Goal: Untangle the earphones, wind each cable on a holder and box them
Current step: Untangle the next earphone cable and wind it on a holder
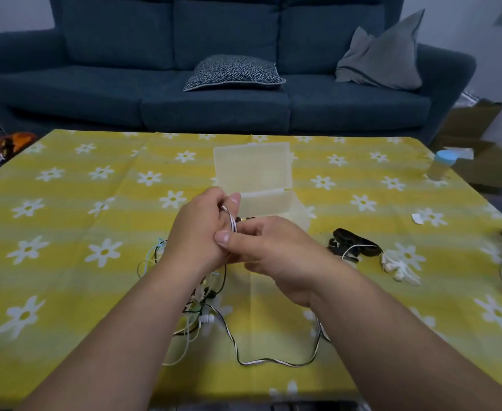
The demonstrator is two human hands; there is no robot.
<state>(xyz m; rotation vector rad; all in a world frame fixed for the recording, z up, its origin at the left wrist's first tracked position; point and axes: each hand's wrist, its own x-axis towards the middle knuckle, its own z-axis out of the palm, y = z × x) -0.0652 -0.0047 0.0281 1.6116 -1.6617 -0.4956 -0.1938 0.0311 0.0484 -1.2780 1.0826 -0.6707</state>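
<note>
Looking down from the head camera, two bare forearms reach over a table (66,221) covered in a yellow daisy-print cloth. The left hand (202,229) has its fingers curled, with a white cable (232,223) looped round them. The right hand (273,250) meets it, thumb and curled fingers pinching the same cable. Just behind the hands stands a clear plastic box (252,173), lid raised. A tangle of earphones (202,301) lies under the left forearm, with a black-and-white lead (273,362) trailing nearer the viewer. A second bundle (359,247) of black and white earphones lies to the right. A blue sofa (214,108) stands beyond.
</note>
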